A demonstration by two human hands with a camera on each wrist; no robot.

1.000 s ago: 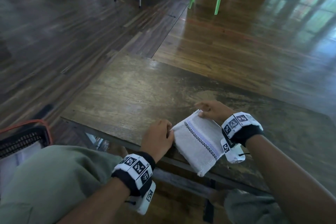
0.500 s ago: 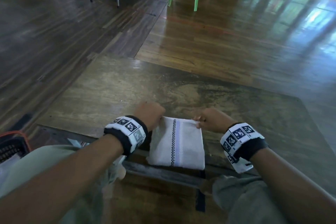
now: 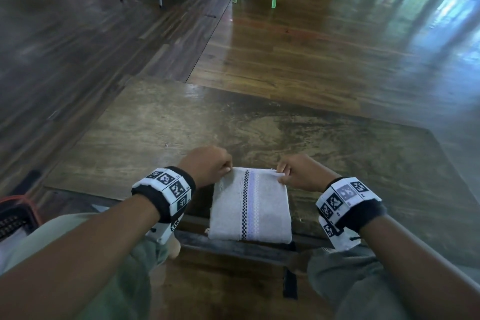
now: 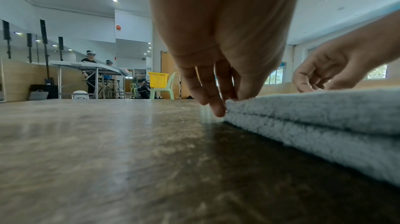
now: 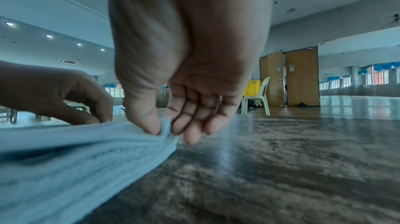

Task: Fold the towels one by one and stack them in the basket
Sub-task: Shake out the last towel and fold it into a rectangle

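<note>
Two hands are on the cloth, one at each far corner. Left hand (image 3: 207,163) pinches the far-left corner between thumb and fingertips (image 4: 217,107), and the left wrist view shows two thick layers stacked under that pinch. Right hand (image 3: 296,173) nips the far-right corner the same way, thumb on top, fingers (image 5: 190,135) tucked at the edge, with the cloth bunching a little at the grip.

Between them lies the small pale grey terry towel with a black-checked and lilac stripe (image 3: 249,205), already folded into a neat rectangle. It sits at the near edge of the worn dark wooden desk (image 3: 259,127), its near edge lying over the desk's front rail towards the lap.

My read: this is the squaring-up or the start of one more fold. To do it well, both corners should travel together and level, keeping the stripe straight, and the layers want to stay pinched as one so the lower one doesn't slide out. That overhang is the risk, since a tug towards the body could drag the towel off the desk.

Further out, low at the left by the knee, a dark mesh basket with an orange rim (image 3: 15,212) waits, only partly in view.
</note>
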